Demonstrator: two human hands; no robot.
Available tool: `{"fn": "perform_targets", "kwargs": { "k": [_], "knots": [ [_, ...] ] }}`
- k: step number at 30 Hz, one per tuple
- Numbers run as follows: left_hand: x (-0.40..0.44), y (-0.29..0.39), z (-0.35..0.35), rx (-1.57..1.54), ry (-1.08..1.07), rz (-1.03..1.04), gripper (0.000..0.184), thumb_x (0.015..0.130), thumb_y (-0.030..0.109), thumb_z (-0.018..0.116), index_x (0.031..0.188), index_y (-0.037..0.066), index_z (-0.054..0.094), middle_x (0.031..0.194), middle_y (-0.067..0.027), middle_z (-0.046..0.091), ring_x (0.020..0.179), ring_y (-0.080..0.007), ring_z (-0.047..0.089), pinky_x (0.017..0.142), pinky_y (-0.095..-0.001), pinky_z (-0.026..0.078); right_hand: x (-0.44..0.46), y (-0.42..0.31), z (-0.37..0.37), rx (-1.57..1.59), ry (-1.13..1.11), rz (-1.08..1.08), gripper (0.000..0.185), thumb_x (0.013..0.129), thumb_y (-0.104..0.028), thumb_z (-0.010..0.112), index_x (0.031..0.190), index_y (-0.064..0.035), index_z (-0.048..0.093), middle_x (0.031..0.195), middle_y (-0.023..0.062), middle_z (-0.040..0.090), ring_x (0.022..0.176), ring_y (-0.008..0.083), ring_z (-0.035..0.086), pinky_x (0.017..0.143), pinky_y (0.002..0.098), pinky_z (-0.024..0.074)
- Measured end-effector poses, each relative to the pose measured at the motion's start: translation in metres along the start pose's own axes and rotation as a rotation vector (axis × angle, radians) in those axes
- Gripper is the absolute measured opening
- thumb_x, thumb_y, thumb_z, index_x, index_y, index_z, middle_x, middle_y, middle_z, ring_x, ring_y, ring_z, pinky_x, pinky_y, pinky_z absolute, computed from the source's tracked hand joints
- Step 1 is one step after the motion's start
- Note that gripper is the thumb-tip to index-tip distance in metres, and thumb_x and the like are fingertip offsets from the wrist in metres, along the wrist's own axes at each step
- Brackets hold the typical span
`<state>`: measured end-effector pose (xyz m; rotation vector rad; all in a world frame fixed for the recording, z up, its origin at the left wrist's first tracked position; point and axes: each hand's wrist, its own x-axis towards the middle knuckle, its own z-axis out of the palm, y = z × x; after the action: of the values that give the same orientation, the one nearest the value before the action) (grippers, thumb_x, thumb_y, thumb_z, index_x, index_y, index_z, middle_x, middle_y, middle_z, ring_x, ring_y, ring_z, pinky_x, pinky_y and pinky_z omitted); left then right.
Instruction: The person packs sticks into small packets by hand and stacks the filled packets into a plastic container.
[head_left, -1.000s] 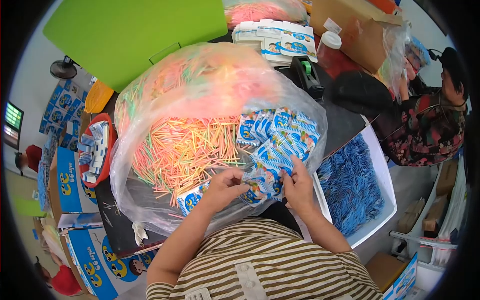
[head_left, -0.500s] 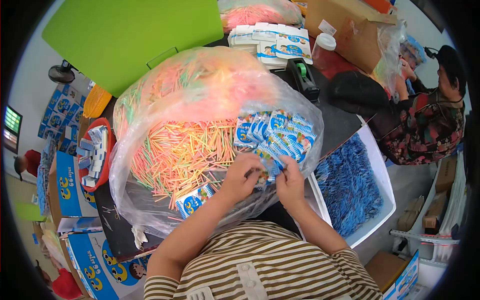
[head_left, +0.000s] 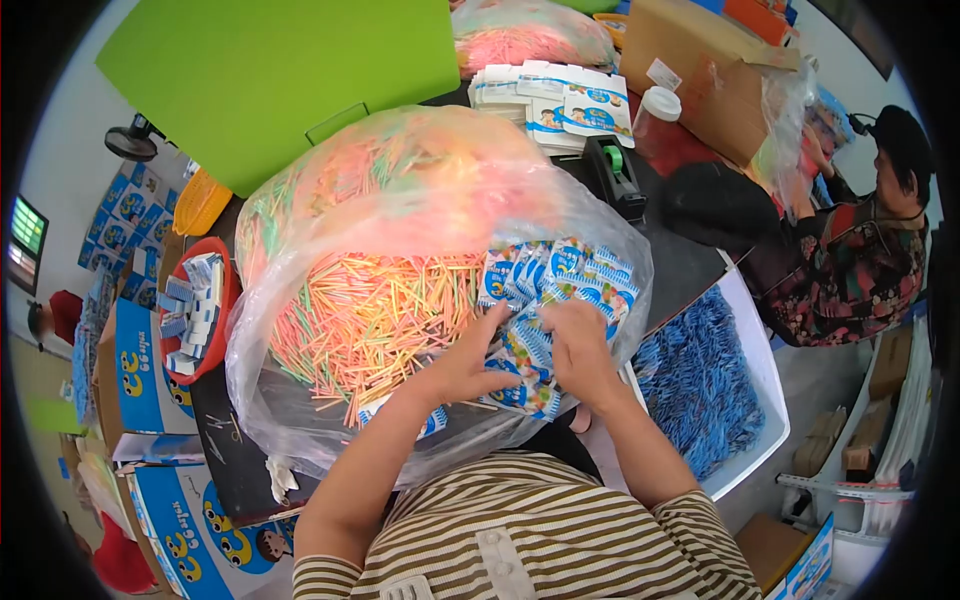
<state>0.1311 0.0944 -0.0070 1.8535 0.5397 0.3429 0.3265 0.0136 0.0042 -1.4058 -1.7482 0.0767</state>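
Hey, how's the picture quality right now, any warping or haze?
Head view: strong fisheye warping, with black, curved borders; head view: the plastic bag looks milky, hazing what lies behind it, while the sticks at its opening look clearer; head view: the blue packets are recognisable, but their finest print is too small to read.

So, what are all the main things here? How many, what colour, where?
Sticks: countless, mixed pastels, in bag
Plastic bag: one, clear, on table
Table: one, black, under bag
Packets: many, blue/white, bag's right side
Flat cartons: stacked, white/blue, behind bag
Tape dispenser: one, black, behind bag
Large carton: one, brown, top right
Panel: one, green, behind bag
Red basket: one, red, left
Tub: one, white, holding blue pieces, right
Printed boxes: several, blue/white, left
Co-worker: one, dark clothing, right
Left hand: one, bare, at packets
Right hand: one, bare, at packets
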Motion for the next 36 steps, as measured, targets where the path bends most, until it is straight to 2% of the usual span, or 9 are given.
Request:
{"fn": "perform_targets", "kwargs": {
  "k": [6, 10, 14, 17, 25, 28, 30, 31, 36],
  "knots": [
    [0.008, 0.018, 0.003, 0.146, 0.004, -0.008, 0.097, 0.063, 0.021, 0.082, 0.138, -0.003, 0.025, 0.128, -0.0211, 0.045, 0.120, -0.0298, 0.044, 0.102, -0.0378, 0.034, -0.016, -0.015, 0.003, 0.550, 0.053, 0.241, 0.031, 0.078, 0.009, 0.048, 0.106, 0.0002, 0.057, 0.100, 0.0136, 0.058, 0.101, 0.0294, 0.054, 0.089, 0.0365, 0.0409],
    [0.000, 0.017, 0.011, -0.108, 0.113, -0.129, 0.083, 0.064, 0.015, 0.081, 0.131, -0.001, 0.034, 0.122, -0.0137, 0.049, 0.110, -0.0210, 0.050, 0.097, -0.0344, 0.039, -0.023, -0.025, 0.012, 0.865, 0.456, 0.534, 0.021, 0.079, 0.000, 0.055, 0.100, -0.0008, 0.057, 0.103, 0.0106, 0.055, 0.096, 0.0205, 0.052, 0.085, 0.0329, 0.0411],
    [-0.006, 0.010, 0.013, -0.202, 0.215, -0.153, 0.082, 0.066, 0.017, 0.081, 0.130, -0.001, 0.033, 0.119, -0.0129, 0.051, 0.111, -0.0191, 0.050, 0.095, -0.0320, 0.041, -0.054, -0.027, -0.030, -0.083, 0.049, 0.215, 0.020, 0.069, -0.010, 0.068, 0.084, -0.0028, 0.058, 0.081, 0.0138, 0.053, 0.080, 0.0308, 0.050, 0.074, 0.0389, 0.0410],
    [-0.005, 0.014, 0.015, -0.249, 0.243, -0.129, 0.083, 0.065, 0.017, 0.081, 0.130, -0.002, 0.032, 0.121, -0.0137, 0.049, 0.112, -0.0195, 0.049, 0.095, -0.0324, 0.041, -0.076, -0.032, -0.013, 0.027, -0.175, 0.389, 0.021, 0.066, -0.007, 0.069, 0.082, -0.0031, 0.056, 0.080, 0.0140, 0.052, 0.078, 0.0330, 0.050, 0.073, 0.0398, 0.0402],
    [-0.011, 0.001, 0.015, -0.068, 0.201, -0.035, 0.091, 0.064, 0.011, 0.078, 0.136, -0.001, 0.024, 0.126, -0.0161, 0.043, 0.117, -0.0219, 0.044, 0.097, -0.0331, 0.038, -0.022, -0.028, -0.020, -0.042, -0.071, -0.022, 0.017, 0.068, 0.001, 0.064, 0.080, -0.0049, 0.054, 0.106, 0.0173, 0.051, 0.097, 0.0365, 0.048, 0.083, 0.0416, 0.0390],
    [-0.016, -0.003, 0.028, -0.129, 0.313, 0.021, 0.092, 0.065, 0.008, 0.076, 0.137, -0.001, 0.020, 0.127, -0.0169, 0.041, 0.118, -0.0238, 0.044, 0.098, -0.0336, 0.038, -0.017, -0.031, 0.005, 0.063, -0.096, -0.117, 0.028, 0.073, 0.000, 0.059, 0.100, -0.0033, 0.055, 0.123, 0.0194, 0.045, 0.113, 0.0353, 0.043, 0.095, 0.0423, 0.0343],
    [-0.021, 0.014, 0.031, -0.355, 0.384, 0.060, 0.091, 0.065, 0.007, 0.074, 0.137, -0.002, 0.020, 0.128, -0.0174, 0.041, 0.118, -0.0247, 0.044, 0.098, -0.0354, 0.038, -0.029, -0.035, 0.024, 0.804, 0.211, 0.262, 0.052, 0.079, -0.004, 0.057, 0.127, 0.0026, 0.037, 0.131, 0.0218, 0.037, 0.126, 0.0337, 0.035, 0.103, 0.0440, 0.0287],
    [-0.021, 0.006, 0.034, -0.329, 0.409, 0.095, 0.091, 0.065, 0.006, 0.074, 0.137, -0.002, 0.019, 0.127, -0.0182, 0.041, 0.117, -0.0246, 0.045, 0.098, -0.0367, 0.038, -0.035, -0.032, 0.026, 0.690, 0.085, 0.284, 0.066, 0.085, -0.009, 0.052, 0.138, 0.0067, 0.016, 0.134, 0.0215, 0.033, 0.129, 0.0300, 0.030, 0.106, 0.0411, 0.0252],
    [-0.027, 0.015, 0.051, -0.007, 0.578, 0.195, 0.094, 0.064, 0.006, 0.073, 0.138, -0.002, 0.016, 0.116, -0.0151, 0.046, 0.107, -0.0233, 0.049, 0.091, -0.0337, 0.041, -0.030, -0.064, 0.026, 0.738, 0.164, 0.256, 0.065, 0.091, -0.020, 0.045, 0.140, 0.0076, 0.014, 0.127, 0.0218, 0.040, 0.115, 0.0296, 0.041, 0.102, 0.0393, 0.0285]
  ]
}}
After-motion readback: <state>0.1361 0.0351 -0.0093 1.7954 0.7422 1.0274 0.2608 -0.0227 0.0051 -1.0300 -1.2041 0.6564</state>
